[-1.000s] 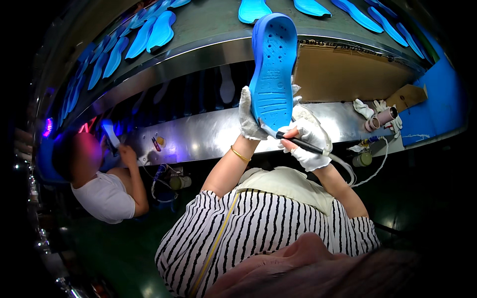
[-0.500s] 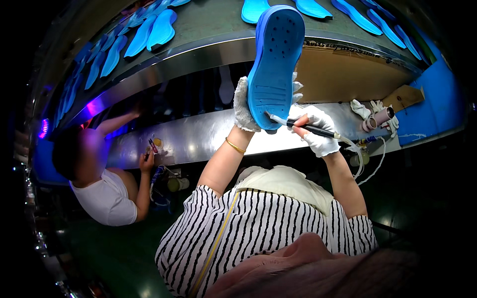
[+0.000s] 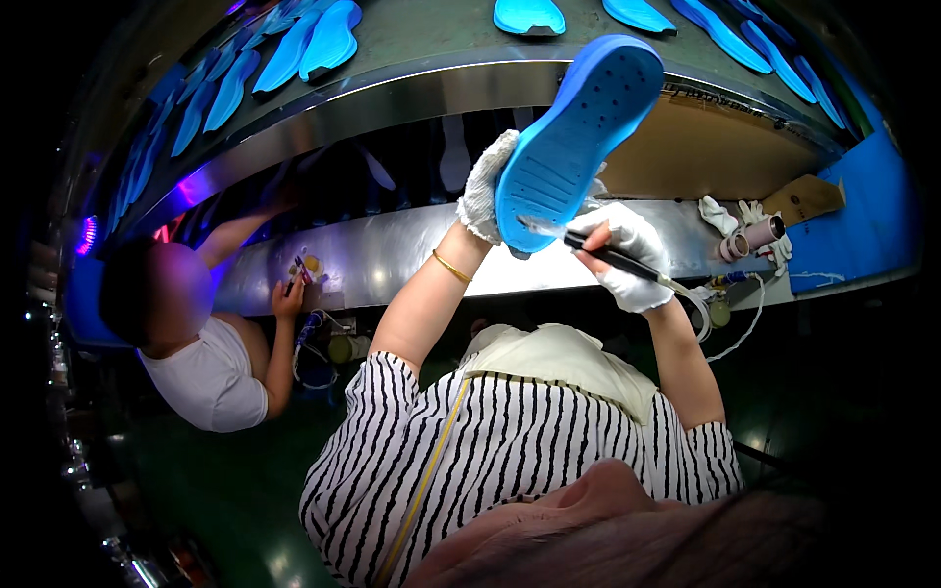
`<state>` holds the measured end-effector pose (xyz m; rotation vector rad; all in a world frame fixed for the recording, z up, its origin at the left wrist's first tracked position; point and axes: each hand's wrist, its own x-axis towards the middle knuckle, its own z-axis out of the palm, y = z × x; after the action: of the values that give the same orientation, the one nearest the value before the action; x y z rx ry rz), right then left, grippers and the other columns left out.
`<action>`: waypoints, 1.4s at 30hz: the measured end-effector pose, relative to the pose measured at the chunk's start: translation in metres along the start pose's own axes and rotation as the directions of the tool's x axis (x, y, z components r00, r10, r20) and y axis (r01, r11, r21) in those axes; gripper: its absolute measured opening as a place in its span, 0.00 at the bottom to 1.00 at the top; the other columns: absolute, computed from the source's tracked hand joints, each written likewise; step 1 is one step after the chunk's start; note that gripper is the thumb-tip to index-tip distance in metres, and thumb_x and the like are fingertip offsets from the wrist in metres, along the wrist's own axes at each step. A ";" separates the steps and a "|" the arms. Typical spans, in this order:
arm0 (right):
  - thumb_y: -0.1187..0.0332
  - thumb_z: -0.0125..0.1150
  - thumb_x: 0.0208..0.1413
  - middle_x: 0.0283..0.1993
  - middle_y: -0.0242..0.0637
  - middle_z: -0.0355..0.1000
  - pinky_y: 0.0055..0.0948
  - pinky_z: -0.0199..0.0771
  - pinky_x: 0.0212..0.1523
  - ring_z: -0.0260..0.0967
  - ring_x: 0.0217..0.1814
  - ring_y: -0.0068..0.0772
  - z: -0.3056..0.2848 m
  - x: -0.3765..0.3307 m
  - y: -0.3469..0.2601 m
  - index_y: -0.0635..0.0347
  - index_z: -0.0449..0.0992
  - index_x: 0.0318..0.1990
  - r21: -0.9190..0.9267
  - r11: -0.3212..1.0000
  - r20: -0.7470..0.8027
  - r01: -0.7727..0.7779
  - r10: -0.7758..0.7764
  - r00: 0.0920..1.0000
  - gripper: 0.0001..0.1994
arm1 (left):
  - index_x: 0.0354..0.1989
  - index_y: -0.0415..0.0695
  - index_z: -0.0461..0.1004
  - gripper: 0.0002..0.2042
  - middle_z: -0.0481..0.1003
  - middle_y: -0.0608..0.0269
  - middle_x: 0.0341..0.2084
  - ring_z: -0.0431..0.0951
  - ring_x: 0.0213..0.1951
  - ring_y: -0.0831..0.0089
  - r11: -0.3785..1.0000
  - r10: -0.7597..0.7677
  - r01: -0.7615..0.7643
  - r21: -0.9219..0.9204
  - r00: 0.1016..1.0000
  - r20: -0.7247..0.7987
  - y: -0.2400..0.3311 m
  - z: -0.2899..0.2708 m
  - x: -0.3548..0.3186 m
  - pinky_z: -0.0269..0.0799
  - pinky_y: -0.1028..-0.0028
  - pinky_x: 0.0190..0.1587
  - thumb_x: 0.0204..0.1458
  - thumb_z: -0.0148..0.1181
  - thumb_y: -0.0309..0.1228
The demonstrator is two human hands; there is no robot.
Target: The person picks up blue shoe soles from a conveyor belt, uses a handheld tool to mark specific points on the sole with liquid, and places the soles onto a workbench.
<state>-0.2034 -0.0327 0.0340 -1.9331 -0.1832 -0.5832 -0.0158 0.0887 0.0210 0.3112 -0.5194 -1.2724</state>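
Footwear workshop, blue soles (image 3: 332,39) in rows

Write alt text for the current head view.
A gloved left hand holds up a blue shoe sole while the gloved right hand holds a black-handled tool, its tip over the lower end. Beyond are a metal ledge and a dark green surface bearing more blue soles; a co-worker is at left.

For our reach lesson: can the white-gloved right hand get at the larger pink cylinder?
Probably: nothing visible blocks the larger pink cylinder, but the right hand holds a slim black-handled tool.
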 end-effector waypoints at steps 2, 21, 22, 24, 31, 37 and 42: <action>0.83 0.68 0.45 0.41 0.41 0.76 0.29 0.73 0.42 0.74 0.40 0.34 0.003 0.006 0.002 0.60 0.76 0.30 -0.103 0.993 0.052 0.050 -0.045 0.998 0.09 | 0.70 0.36 0.53 0.40 0.62 0.33 0.62 0.71 0.59 0.44 0.999 -0.039 0.040 -0.007 0.997 0.065 0.000 0.002 0.001 0.70 0.51 0.61 0.60 0.46 0.58; 0.79 0.66 0.47 0.37 0.34 0.79 0.29 0.76 0.45 0.76 0.42 0.31 -0.024 0.015 0.007 0.58 0.78 0.30 -0.076 0.947 0.194 -0.313 0.322 0.927 0.05 | 0.58 0.43 0.71 0.30 0.78 0.51 0.45 0.82 0.41 0.65 0.766 -0.323 0.514 0.387 0.828 -0.459 -0.002 0.002 0.029 0.82 0.68 0.40 0.57 0.57 0.54; 0.78 0.66 0.47 0.37 0.34 0.79 0.29 0.76 0.45 0.76 0.41 0.31 -0.026 0.013 0.009 0.58 0.78 0.30 -0.150 0.923 0.185 -0.355 0.379 0.907 0.05 | 0.59 0.43 0.70 0.31 0.77 0.50 0.46 0.82 0.42 0.64 0.718 -0.346 0.546 0.431 0.818 -0.460 0.000 0.004 0.029 0.82 0.67 0.40 0.57 0.57 0.56; 0.78 0.66 0.48 0.36 0.34 0.79 0.29 0.76 0.44 0.76 0.40 0.32 -0.036 0.010 0.012 0.57 0.78 0.30 -0.146 0.906 0.177 -0.397 0.419 0.891 0.04 | 0.60 0.44 0.69 0.34 0.76 0.48 0.47 0.82 0.41 0.61 0.644 -0.319 0.550 0.532 0.825 -0.467 -0.002 0.008 0.031 0.82 0.64 0.40 0.54 0.58 0.59; 0.77 0.70 0.46 0.36 0.33 0.78 0.27 0.75 0.44 0.75 0.40 0.29 -0.061 0.002 0.012 0.58 0.78 0.30 -0.045 0.934 0.191 -0.354 0.355 0.915 0.06 | 0.59 0.41 0.68 0.32 0.77 0.48 0.44 0.82 0.39 0.58 0.723 -0.367 0.548 0.421 0.820 -0.439 -0.007 0.007 0.036 0.82 0.62 0.38 0.57 0.57 0.55; 0.78 0.68 0.46 0.30 0.35 0.76 0.26 0.73 0.34 0.72 0.31 0.24 -0.076 -0.007 -0.005 0.64 0.76 0.30 0.098 0.875 0.115 -0.475 0.464 0.879 0.05 | 0.60 0.35 0.68 0.32 0.76 0.41 0.49 0.82 0.45 0.53 0.934 -0.272 0.335 0.125 0.893 -0.359 -0.016 0.000 0.030 0.81 0.57 0.47 0.63 0.47 0.54; 0.78 0.67 0.51 0.32 0.35 0.77 0.22 0.73 0.33 0.73 0.31 0.21 -0.020 -0.021 0.000 0.64 0.77 0.31 0.216 0.958 -0.184 -0.191 0.232 0.955 0.04 | 0.71 0.39 0.51 0.43 0.60 0.41 0.66 0.66 0.63 0.43 0.999 -0.014 0.013 -0.032 0.999 -0.032 -0.052 -0.003 0.033 0.61 0.49 0.66 0.59 0.41 0.64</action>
<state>-0.2278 -0.0481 0.0303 -1.6626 0.0974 -0.5949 -0.0499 0.0427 -0.0012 0.3086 -0.4699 -1.2851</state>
